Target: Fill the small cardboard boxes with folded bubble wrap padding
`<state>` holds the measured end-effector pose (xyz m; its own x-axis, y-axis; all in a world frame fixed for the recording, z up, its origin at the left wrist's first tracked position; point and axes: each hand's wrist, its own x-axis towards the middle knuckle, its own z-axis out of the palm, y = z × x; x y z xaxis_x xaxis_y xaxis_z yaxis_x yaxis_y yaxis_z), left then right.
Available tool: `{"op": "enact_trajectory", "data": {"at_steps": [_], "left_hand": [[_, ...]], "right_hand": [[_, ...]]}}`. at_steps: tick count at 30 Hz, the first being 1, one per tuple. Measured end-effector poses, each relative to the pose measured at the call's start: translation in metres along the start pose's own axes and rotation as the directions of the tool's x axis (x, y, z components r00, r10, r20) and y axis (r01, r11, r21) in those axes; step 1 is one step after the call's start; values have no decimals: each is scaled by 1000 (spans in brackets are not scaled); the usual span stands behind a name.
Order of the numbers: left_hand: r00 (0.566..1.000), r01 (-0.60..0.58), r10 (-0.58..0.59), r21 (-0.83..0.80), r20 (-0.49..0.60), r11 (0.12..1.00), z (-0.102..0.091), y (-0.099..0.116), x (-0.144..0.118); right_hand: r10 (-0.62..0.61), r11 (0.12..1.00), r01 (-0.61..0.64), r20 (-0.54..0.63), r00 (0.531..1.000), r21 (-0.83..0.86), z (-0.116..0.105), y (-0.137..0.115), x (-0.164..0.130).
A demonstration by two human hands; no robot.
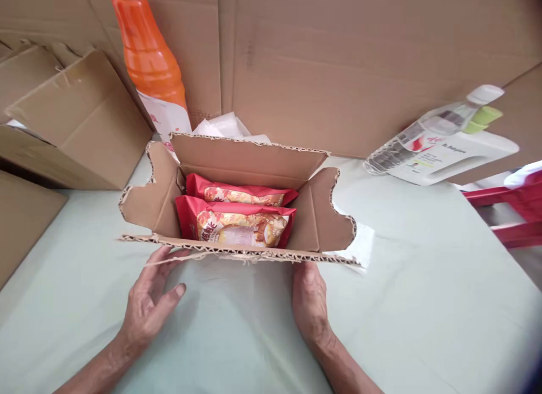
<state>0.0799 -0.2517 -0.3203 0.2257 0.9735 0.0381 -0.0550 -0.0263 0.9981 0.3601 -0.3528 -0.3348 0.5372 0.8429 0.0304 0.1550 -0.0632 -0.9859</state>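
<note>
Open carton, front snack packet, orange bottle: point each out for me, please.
Open carton (315, 216): head view, on its right inner wall.
Front snack packet (235, 227): head view, on the printed face of the red packet nearest the person.
Orange bottle (148, 58): head view, on its orange body, behind the carton's left side.

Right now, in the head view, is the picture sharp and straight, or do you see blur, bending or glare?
In the head view, the light is soft and even, with no hard glare; the red snack packets in the cardboard box look sharp; the orange bottle and the clear bottle lean outward, a wide-lens bend; both hands, left hand and right hand, cast only faint shadows.
</note>
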Motion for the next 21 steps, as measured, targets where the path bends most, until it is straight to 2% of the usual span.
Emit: {"op": "enact_trajectory", "data": {"at_steps": [6,13,16,21], "left_hand": [[999,1,-3,28,45,1000,-4,0,-1],[995,3,-3,7,102,1000,-1,2,4],[993,-9,8,15,114,1000,1,2,4],[978,-116,96,104,187,988,3,10,6]], "right_hand": [[-34,999,35,57,998,-19,-1,-17,2],[-25,999,22,61,998,37,-4,-18,6],[-24,998,22,27,999,50,-2,-18,8],[6,1000,-8,-98,995,-17,-1,-13,11]]}}
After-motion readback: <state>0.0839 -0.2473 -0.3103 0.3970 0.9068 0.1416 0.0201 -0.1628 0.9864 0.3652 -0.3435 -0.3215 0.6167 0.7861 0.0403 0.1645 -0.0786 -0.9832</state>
